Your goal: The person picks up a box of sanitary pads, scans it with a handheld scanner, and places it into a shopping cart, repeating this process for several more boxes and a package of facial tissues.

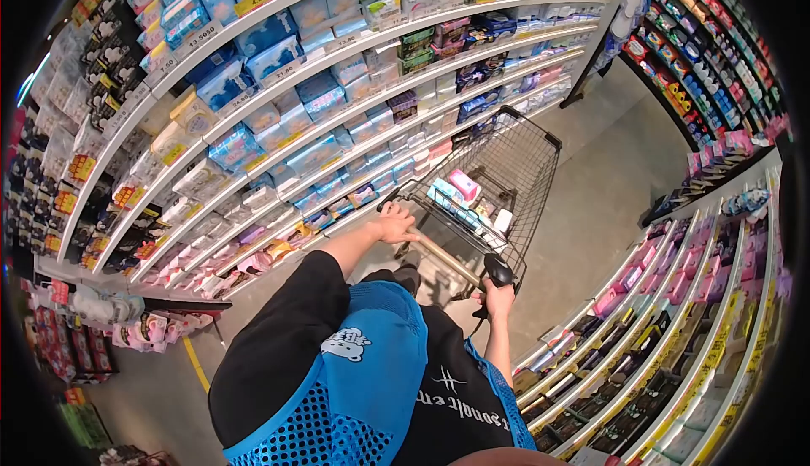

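My left hand (395,224) is closed round the left end of the shopping cart's bar handle (447,257). At the right end, my right hand (498,298) also grips the handle, with its thumb along the bar. A rounded black piece (499,270) sits at that end, just above my right hand. In front of me is the black wire shopping cart (540,181). Inside its basket lie a pink package (463,184), a blue-and-white package (451,193) and a few smaller white items whose kind I cannot make out.
Long shelves (354,40) of packaged goods with price tags curve along the left. Lower shelves (629,356) with pink and dark packages run along the right. A further rack (709,52) stands at the upper right. Grey floor (603,149) shows beside and beyond the cart.
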`<state>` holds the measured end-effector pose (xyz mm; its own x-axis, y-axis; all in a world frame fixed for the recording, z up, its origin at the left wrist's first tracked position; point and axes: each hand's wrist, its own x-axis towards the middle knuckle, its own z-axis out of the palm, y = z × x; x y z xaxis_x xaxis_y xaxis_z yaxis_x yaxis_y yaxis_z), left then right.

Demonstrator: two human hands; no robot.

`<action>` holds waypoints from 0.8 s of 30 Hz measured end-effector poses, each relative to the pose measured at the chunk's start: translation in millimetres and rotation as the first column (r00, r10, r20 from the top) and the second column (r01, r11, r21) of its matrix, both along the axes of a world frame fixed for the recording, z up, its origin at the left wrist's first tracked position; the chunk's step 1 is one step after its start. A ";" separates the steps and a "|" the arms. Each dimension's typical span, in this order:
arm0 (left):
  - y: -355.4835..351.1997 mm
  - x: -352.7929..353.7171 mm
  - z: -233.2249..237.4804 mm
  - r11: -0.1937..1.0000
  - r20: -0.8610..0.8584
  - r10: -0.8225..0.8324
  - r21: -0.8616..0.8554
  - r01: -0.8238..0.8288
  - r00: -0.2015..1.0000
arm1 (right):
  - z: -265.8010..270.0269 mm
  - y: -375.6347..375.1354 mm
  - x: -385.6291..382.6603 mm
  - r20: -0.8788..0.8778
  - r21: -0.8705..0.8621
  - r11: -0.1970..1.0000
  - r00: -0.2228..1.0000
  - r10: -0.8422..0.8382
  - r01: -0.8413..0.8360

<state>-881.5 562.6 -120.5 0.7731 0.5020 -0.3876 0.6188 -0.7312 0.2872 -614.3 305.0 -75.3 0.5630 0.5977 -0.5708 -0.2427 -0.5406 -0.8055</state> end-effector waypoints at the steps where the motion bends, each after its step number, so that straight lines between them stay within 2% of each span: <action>1: 5.6 -1.0 -5.5 1.000 0.043 -0.013 0.023 0.012 0.999 | -2.7 0.9 -0.9 0.011 0.048 0.999 1.000 -0.023 0.023; 6: 19.6 1.9 -18.8 0.994 0.224 -0.040 0.107 0.016 0.974 | -18.7 2.0 4.9 0.013 0.114 0.993 1.000 0.023 -0.024; 9: 33.2 12.8 -19.2 0.984 0.264 -0.063 0.178 0.015 0.962 | -24.5 9.7 9.2 0.118 0.031 0.999 0.993 0.030 -0.034; 10: 36.1 16.8 -20.2 0.983 0.278 -0.065 0.181 0.014 0.958 | -23.1 14.6 11.6 0.082 0.092 0.996 0.997 0.014 -0.022; 14: 50.9 32.9 -17.1 0.971 0.392 -0.089 0.240 -0.009 0.916 | -26.5 29.7 37.3 -0.021 0.085 0.996 0.999 0.044 -0.042; 17: 66.2 50.3 -11.4 0.972 0.452 -0.089 0.233 -0.022 0.888 | -22.5 46.4 55.8 -0.085 0.031 0.998 0.995 -0.045 0.047; 18: 71.6 56.1 -6.1 0.983 0.450 -0.065 0.183 -0.021 0.891 | -19.5 52.0 62.4 -0.094 0.008 0.998 0.994 -0.060 0.061; 21: 92.7 69.2 -8.8 0.993 0.528 -0.097 0.111 0.045 0.844 | -16.5 71.9 79.7 -0.129 -0.049 0.994 0.986 -0.106 0.100; 22: 101.8 72.5 2.1 0.995 0.504 -0.086 -0.008 0.104 0.859 | -16.4 76.7 87.6 -0.133 -0.075 0.993 0.986 -0.096 0.087; 24: 115.8 82.2 -7.6 0.988 0.576 -0.115 -0.018 0.153 0.809 | -14.4 87.0 103.4 -0.165 -0.084 0.994 0.983 -0.085 0.071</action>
<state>-799.3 678.5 -128.1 0.9224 0.3673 0.1193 0.2260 -0.7639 0.6044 -510.9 392.0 -89.7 0.4983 0.5057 -0.7042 -0.4149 -0.5741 -0.7059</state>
